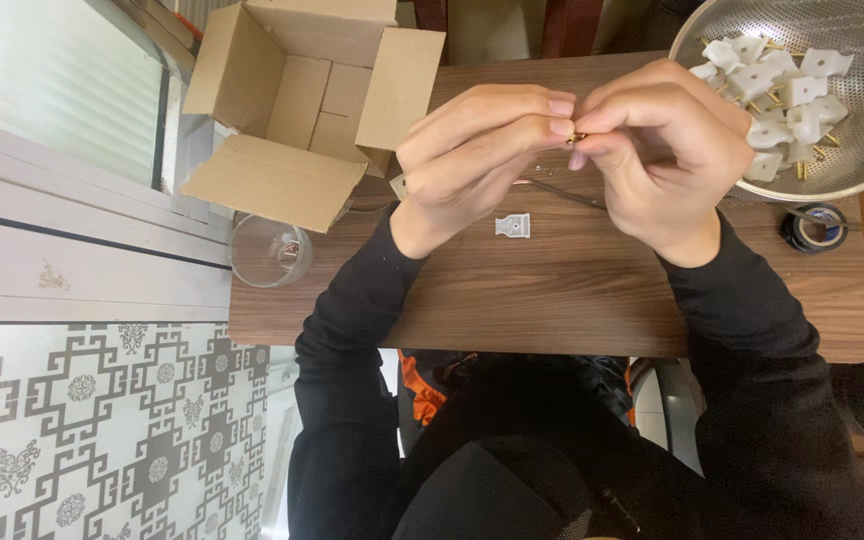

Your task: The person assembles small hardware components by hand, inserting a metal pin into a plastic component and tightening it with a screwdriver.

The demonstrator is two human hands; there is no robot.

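**Small brass part pinched between both hands, upper centre of frame**

Obs.: left hand [472, 150] and right hand [667, 140] meet fingertip to fingertip above the wooden table [552, 300]. Both are curled in a fine pinch on one tiny brass-coloured part [576, 137], visible only as a glint between the fingertips. Its exact shape cannot be made out.

On the table just below the hands: one white plastic plug piece [513, 225], lying flat and apart from both hands. A thin dark rod or wire [572, 195] runs beneath the right hand; its ends are hidden.

Containers:
- Metal colander [852, 150], upper right, overhanging the table edge. Holds a heap of white plastic plug pieces with brass pins.
- Cardboard box [297, 100], upper left, flaps open, inside looks bare.
- Clear glass cup [270, 250], left edge of table; something small at the bottom, not identifiable.
- Roll of dark tape [814, 228], right edge, under the colander rim.

Risks (judgement): the brass part is very small and held only by fingertips, well above the surface; a slip would likely send it bouncing off the table onto the patterned floor [102, 430]. The cup sits at the table's margin, where a left elbow could knock it.
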